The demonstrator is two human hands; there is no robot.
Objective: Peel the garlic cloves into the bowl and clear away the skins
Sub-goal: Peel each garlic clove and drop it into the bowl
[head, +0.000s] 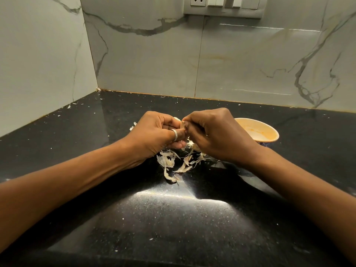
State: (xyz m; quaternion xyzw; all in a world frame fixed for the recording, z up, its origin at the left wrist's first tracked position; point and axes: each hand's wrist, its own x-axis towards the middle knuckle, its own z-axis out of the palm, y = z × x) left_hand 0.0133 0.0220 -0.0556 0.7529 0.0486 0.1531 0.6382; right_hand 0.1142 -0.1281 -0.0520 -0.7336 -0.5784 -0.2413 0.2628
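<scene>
My left hand and my right hand meet over the middle of the black counter, fingers curled, both pinching one garlic clove between them; only a sliver of it shows. A ring sits on my left thumb. Under the hands lies a loose heap of pale garlic skins. A bit of white garlic peeks out behind my left fingers. The small cream bowl stands just right of my right hand, its inside orange-stained; I cannot see cloves in it.
The black speckled counter runs back to marble walls at the rear and left, forming a corner. Tiny skin flecks lie scattered along the back and left of the counter. A socket and switch panel is high on the rear wall.
</scene>
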